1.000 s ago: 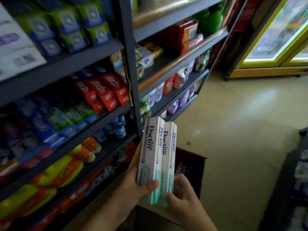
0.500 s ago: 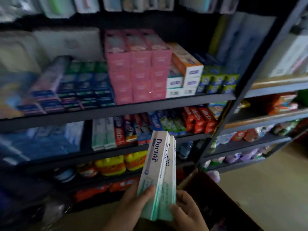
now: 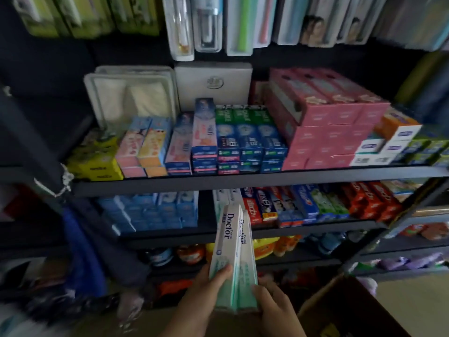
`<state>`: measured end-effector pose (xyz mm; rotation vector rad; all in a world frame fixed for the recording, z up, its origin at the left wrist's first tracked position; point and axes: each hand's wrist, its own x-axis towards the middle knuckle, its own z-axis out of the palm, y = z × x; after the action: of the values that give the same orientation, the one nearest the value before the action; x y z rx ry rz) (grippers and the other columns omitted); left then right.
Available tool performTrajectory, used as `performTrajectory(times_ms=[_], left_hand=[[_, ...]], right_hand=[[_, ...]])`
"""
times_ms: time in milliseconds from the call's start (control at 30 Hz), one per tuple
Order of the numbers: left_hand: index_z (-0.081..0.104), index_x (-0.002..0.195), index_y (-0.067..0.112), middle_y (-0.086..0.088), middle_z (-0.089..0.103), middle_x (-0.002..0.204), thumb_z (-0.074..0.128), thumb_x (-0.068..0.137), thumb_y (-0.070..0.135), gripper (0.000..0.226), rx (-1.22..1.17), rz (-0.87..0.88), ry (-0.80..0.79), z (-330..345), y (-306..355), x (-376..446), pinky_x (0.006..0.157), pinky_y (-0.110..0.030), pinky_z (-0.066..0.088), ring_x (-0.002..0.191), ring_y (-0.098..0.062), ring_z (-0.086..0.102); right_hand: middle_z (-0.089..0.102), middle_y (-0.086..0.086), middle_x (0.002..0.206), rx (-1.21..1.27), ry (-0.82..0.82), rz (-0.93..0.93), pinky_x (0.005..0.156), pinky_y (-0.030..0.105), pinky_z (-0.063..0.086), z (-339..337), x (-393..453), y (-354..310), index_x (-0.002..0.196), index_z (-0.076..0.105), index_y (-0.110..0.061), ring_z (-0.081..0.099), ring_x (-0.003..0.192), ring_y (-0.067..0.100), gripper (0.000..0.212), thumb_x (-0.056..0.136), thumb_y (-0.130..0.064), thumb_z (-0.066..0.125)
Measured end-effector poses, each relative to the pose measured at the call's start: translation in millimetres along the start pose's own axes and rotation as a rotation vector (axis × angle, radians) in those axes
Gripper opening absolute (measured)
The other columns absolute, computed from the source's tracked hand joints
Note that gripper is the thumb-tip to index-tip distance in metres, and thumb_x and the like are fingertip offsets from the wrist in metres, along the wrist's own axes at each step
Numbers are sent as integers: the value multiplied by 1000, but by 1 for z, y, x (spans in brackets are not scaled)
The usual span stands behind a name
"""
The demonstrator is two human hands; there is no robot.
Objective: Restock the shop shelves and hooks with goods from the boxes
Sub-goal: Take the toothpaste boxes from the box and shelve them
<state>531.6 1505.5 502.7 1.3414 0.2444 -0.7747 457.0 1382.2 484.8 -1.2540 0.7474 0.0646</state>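
Both hands, left hand [image 3: 206, 285] and right hand [image 3: 272, 302], grip two Doctor toothpaste boxes [image 3: 232, 259] upright below the second shelf [image 3: 243, 233] | next: slide them flat beside matching white boxes [image 3: 224, 197], labels forward.

Toothpaste boxes [image 3: 230, 254] white fading to green, dark lettering — stacked cartons [image 3: 325, 132] pink.

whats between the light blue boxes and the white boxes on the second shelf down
In the head view, a dark bare gap of shelf separates the light blue boxes from the white boxes. The held Doctor toothpaste boxes point up toward it.
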Motion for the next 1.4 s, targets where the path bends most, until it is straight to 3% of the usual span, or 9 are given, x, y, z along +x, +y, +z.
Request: performTrajectory(times_ms=[100,233,433,600,767,967,1133,1233,1400], left_hand=[[65,98,17,-8,75,75,52,90,3,20,-14,-13,20,-17,0,14,63,-35,51,71,-24,71],[66,107,22,-4,76,88,57,89,8,24,-29,-32,12,-28,-3,30,69,-35,50,88,-25,69],[61,119,22,-5,74,101,57,91,25,28,-41,6,41,-27,-3,55,85,-45,54,95,-26,70],[61,117,21,-11,70,104,53,94,28,25,-71,25,118,-25,-12,68,59,-32,54,86,-25,68],[62,114,27,-3,71,97,52,94,30,22,-42,70,133,-18,-17,87,57,-27,53,79,-17,69],[59,119,30,1,70,100,49,97,31,24,47,166,104,-11,-3,122,56,-23,51,78,-10,69],[52,127,37,5,67,116,60,92,22,39,95,205,111,-8,2,149,81,-38,57,99,-15,68],[40,139,33,4,65,118,71,82,11,68,113,212,175,-13,0,156,87,-33,54,102,-15,66],[33,145,33,8,59,127,71,83,24,73,375,341,170,-15,-2,170,96,-34,50,114,-9,58]], right_hand=[[68,1,78,-103,32,-61,56,10,49,12,6,-3,90,64,-4,66,67,8,22,98,-3,44],[63,0,92,-165,107,-6,59,20,48,11,31,-4,90,55,-24,62,83,15,25,103,-17,35],[64,5,113,-303,66,45,90,46,53,-5,72,-9,131,46,-24,65,99,22,35,102,-36,31],[69,13,102,-210,3,14,63,34,57,-6,104,-19,124,47,-21,73,76,21,30,104,-33,30],[67,13,102,-218,-11,-13,70,40,59,0,135,-28,129,44,-23,72,80,25,35,102,-40,30],[60,-1,91,-234,84,-113,57,26,50,5,161,-19,112,45,-25,60,71,12,16,101,-36,41],[70,6,92,-3,121,-93,72,36,59,11,167,-7,111,48,-19,71,74,17,22,94,-27,59],[72,7,85,111,142,-126,66,27,55,14,168,-6,112,48,-12,71,73,15,24,93,-22,60],[70,2,97,-71,193,-245,67,26,53,16,178,-6,108,56,-17,70,84,11,26,89,-31,66]])
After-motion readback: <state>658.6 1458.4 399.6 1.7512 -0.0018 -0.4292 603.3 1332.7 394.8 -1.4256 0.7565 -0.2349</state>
